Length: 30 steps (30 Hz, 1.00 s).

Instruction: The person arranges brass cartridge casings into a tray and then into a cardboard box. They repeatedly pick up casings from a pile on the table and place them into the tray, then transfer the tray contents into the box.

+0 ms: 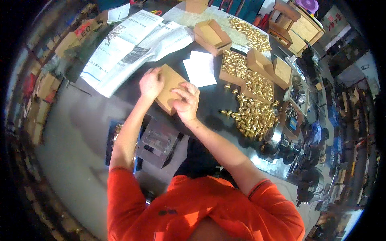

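Observation:
A closed brown cardboard box [172, 77] lies on the dark table in front of me. My left hand [152, 83] grips its left side, fingers curled at the edge. From the right, my right hand [187, 101] holds the same box, its bent fingers over the top and near edge. Just beyond lie white paper sheets [203, 69]. To the right, two open boxes hold brass fittings, one farther [234, 64] and one nearer [259, 86]. A loose heap of brass fittings [257, 116] sits nearer to me. What the held box contains is hidden.
Newspaper [128, 48] spreads over the far left of the table. An empty open box [212, 35] stands at the back, with more brass pieces [251, 34] beyond it. Machine parts [281, 146] line the right. Below the table's left edge are a grey stool [159, 140] and a blue crate [114, 138].

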{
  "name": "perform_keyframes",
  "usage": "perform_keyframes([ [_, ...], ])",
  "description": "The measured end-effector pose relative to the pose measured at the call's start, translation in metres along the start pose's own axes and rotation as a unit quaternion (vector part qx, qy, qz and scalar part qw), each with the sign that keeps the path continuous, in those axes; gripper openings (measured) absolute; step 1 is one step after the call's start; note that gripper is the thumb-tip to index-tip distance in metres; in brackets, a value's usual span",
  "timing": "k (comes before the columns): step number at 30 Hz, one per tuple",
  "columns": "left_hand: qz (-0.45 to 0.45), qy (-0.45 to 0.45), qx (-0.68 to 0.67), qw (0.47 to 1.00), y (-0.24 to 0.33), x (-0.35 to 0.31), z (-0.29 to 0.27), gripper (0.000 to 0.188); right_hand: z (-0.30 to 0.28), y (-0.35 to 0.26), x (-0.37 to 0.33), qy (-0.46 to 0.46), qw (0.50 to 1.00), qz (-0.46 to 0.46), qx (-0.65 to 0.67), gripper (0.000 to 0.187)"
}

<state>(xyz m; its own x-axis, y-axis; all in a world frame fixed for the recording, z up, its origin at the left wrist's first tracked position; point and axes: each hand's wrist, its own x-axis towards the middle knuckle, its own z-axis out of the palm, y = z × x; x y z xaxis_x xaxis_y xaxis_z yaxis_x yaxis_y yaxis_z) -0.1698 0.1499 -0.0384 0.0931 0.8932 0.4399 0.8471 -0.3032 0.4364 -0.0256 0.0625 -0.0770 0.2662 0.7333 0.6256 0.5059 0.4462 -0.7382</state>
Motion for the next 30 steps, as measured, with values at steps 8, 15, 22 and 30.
perform_keyframes([
  [8, 0.12, -0.063, 0.054, 0.989, 0.036, 0.004, 0.012, 0.03, -0.01, 0.01, -0.013, -0.062, 0.998, -0.018, 0.024, 0.045],
  [15, 0.128, -0.029, -0.017, 0.991, 0.02, 0.001, 0.018, 0.024, -0.037, 0.007, 0.002, -0.172, 0.982, -0.077, -0.022, 0.051],
  [22, 0.022, -0.021, 0.068, 0.997, -0.02, -0.009, 0.001, 0.038, -0.044, -0.051, 0.07, -0.243, 0.954, -0.088, 0.151, 0.044],
  [30, 0.032, -0.013, -0.015, 0.999, -0.008, -0.007, 0.002, 0.037, 0.036, -0.019, 0.029, -0.236, 0.836, 0.21, 0.449, 0.009],
])
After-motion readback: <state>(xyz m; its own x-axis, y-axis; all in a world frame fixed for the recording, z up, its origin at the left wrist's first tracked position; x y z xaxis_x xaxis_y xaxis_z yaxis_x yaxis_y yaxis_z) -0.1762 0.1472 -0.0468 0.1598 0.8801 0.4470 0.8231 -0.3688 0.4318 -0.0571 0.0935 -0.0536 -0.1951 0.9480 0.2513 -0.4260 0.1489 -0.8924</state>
